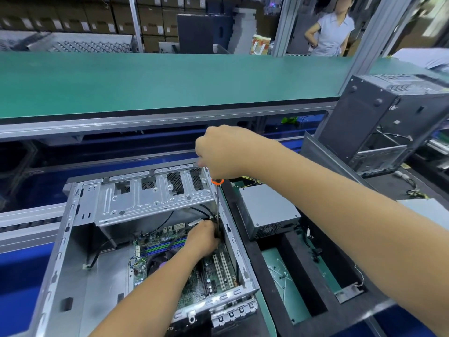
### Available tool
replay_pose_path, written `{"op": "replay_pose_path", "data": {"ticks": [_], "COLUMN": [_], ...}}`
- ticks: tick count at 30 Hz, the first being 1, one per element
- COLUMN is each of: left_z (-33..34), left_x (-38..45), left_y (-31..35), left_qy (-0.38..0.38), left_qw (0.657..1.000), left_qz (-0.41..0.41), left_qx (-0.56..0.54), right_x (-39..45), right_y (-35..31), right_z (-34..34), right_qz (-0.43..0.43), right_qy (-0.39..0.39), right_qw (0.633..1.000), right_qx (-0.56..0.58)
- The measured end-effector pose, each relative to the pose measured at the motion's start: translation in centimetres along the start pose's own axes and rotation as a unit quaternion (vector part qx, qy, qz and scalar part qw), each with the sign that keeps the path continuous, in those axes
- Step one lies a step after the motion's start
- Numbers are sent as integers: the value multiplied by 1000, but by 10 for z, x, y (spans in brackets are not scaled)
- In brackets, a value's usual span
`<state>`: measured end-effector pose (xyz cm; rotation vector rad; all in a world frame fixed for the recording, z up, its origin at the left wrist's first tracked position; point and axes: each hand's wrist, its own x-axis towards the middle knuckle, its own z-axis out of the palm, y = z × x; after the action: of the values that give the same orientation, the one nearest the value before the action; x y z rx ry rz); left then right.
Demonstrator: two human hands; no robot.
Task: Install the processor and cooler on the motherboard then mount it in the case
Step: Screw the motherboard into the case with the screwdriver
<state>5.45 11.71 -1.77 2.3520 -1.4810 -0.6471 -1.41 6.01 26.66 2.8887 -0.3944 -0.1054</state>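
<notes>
case [73, 239]: open metal chassis, lower left and centre of the frame, lying on its side.
motherboard [213, 271]: green board seated flat inside the case, lower centre; white slots toward its right edge.
right hand [218, 152]: centre of the frame, above the case's far right corner, fingers curled round the top of a screwdriver [218, 203]; orange collar just under the fist, dark shaft running straight down into the case.
left hand [202, 237]: inside the case over the motherboard's far right part, fingers bent at the lower end of the shaft; whether they pinch it cannot be told.
power supply [267, 210]: grey box, just right of the case.
second case [379, 117]: dark, upright, upper right.
shelf [145, 81]: green surface across the upper frame.
</notes>
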Motion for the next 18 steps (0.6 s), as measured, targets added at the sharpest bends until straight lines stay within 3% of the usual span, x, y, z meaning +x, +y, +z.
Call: {"op": "replay_pose_path", "data": {"ticks": [3,6,8,10,13,16,18], "left_z": [2,2,2,1,1,1,1], "left_x": [1,1,2,2,1,1,1], "left_y": [0,-1,-2,-1,-1,0,0], "left_qy": [1,-4,-6,-8,-6,-3,-2], "left_qw": [1000,1000,1000,1000,1000,1000,1000], "left_qz": [-1,-5,-5,-6,0,4,8], "left_qx": [3,8,8,9,5,2,3], "right_x": [1,-5,-6,-4,-1,-3,-4], "right_y": [-1,1,3,2,3,4,3], "right_z": [2,-12,-14,-10,-3,-2,-7], "right_qz": [18,-15,-46,-42,31,51,20], "right_qy": [0,-102,-123,-81,-36,-46,-92], "right_qw": [999,993,987,993,999,998,995], "right_qx": [-26,52,97,74,27,11,26]}}
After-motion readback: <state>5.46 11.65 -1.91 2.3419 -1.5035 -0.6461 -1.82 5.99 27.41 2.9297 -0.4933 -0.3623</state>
